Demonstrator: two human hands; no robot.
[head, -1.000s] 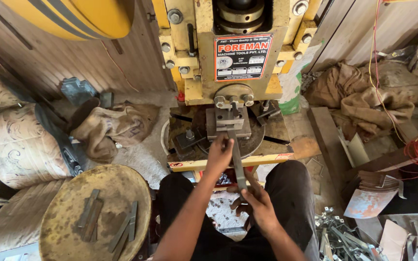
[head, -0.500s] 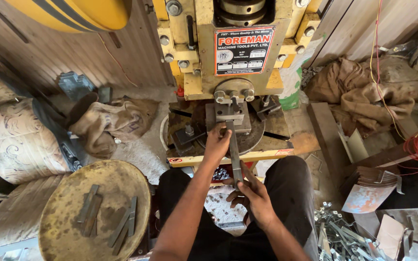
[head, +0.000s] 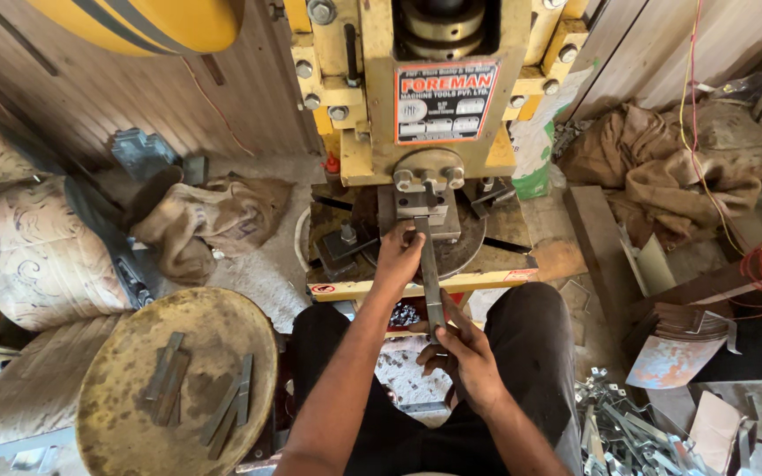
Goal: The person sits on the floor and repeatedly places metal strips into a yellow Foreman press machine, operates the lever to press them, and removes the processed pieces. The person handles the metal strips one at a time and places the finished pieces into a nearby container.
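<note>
A long flat metal strip [head: 430,278] runs from my lap up into the die [head: 426,204] of a yellow press machine [head: 416,97]. My left hand [head: 399,256] pinches the strip near its far end, right at the die. My right hand [head: 465,353] grips the near end of the same strip above my dark trousers. The strip's tip sits under the press tool. Small punched metal bits [head: 405,315] lie below the press table edge.
A round rusty tray [head: 125,432] at my left knee holds several flat metal strips [head: 168,388]. Stuffed sacks [head: 41,256] stand at the left. Brown sackcloth [head: 663,176], boards and red wire lie at the right. A heap of metal pieces [head: 628,432] sits by my right leg.
Both hands have pushed the strip forward, so its far end now sits deeper under the press tool. My left hand has slid closer to the die.
</note>
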